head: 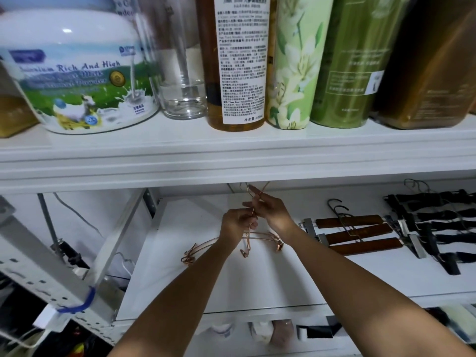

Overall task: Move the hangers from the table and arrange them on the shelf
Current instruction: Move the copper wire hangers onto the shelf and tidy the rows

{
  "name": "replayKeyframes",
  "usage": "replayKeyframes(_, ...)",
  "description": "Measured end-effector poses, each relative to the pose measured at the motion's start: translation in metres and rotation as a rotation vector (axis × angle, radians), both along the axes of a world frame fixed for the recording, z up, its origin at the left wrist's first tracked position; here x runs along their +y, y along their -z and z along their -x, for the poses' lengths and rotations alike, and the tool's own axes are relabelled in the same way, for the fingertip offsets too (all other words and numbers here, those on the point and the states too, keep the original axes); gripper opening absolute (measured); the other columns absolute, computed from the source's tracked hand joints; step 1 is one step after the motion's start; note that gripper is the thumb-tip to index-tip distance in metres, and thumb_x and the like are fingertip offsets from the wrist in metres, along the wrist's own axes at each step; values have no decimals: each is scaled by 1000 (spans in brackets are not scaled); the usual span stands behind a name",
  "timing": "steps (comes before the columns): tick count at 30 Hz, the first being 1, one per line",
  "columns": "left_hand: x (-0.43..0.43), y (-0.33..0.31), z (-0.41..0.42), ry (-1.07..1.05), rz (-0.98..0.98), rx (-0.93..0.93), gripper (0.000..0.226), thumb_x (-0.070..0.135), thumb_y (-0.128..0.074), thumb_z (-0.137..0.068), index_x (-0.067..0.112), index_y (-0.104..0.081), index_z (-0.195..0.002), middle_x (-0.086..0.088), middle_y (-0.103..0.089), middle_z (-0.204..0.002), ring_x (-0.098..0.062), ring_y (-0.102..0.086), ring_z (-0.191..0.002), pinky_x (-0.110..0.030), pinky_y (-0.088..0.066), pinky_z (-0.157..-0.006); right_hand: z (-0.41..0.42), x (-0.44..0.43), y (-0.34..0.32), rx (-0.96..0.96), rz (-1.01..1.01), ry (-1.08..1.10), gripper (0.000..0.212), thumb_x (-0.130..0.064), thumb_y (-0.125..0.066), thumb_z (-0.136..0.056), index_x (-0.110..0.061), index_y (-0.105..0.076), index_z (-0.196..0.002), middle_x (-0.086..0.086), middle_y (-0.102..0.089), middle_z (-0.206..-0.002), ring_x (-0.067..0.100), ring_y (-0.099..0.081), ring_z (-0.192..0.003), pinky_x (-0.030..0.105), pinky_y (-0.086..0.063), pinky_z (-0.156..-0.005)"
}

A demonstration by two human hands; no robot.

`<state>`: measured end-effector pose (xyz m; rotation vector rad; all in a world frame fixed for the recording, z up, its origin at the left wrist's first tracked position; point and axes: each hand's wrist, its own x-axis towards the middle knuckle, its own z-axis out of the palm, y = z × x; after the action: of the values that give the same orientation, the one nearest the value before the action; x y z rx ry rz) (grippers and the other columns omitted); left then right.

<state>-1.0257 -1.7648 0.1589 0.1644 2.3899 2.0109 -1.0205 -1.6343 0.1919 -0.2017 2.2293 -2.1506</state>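
Both my hands reach into the lower white shelf (231, 287). My left hand (238, 222) grips the thin necks of several rose-gold wire clip hangers (203, 247) just above the shelf board. My right hand (270, 210) pinches their hook ends a little higher, near the underside of the upper shelf. The hangers' curved bars and clips hang below my hands, partly hidden by my left wrist. To the right, three brown wooden clamp hangers (360, 237) lie side by side on the same shelf. Further right lie several black hangers (438, 228).
The upper shelf (231, 161) carries a milk powder tub (77, 81), a clear glass (183, 81), an amber bottle (239, 60), a floral can (296, 63) and green and brown bags. Metal framing (51, 266) and cables stand at the left. Small items sit below the lower shelf.
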Motion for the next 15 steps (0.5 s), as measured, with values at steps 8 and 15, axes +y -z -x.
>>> replayKeyframes(8,-34,3,4,-69,266,34,11,1,-72,-78,-5,-74,-87,-4,-75,-77,13,-61,-61,-3,-46,-63,16,-11,-7,13,-139,92,29,7,-62,-81,-2,-69,-108,8,-68,-74,9,-62,-60,23,-52,-70)
replayKeyframes(15,-133,-9,10,-676,205,-75,27,5,-39,-95,9,-60,-112,-17,-63,-114,-31,-60,-99,-35,-47,-89,29,-9,4,89,-937,-5,23,-21,-66,-87,-16,-69,-109,7,-69,-105,23,-63,-91,32,-49,-80)
